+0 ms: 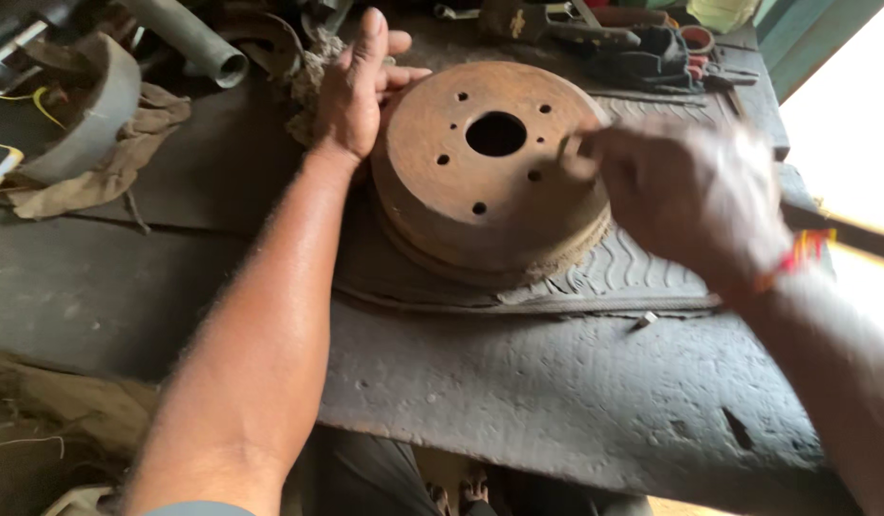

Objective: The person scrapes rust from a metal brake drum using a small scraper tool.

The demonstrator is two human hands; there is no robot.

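A rusty round brake drum [480,201] with a centre hole and several small bolt holes lies flat on a piece of ribbed rubber tread [614,272]. My left hand [359,88] rests against the drum's left rim, fingers spread and pointing away from me. My right hand [685,186] hovers over the drum's right edge, blurred, with fingertips pinched together; I cannot tell whether something small is between them. A red thread band circles my right wrist.
The drum sits on a dark, worn workbench [556,382]. A grey pipe [198,38] and a curved metal part on rags [88,115] lie at the back left. Tools and dark cloth [642,48] lie at the back right. A small bolt [644,320] lies near the tread.
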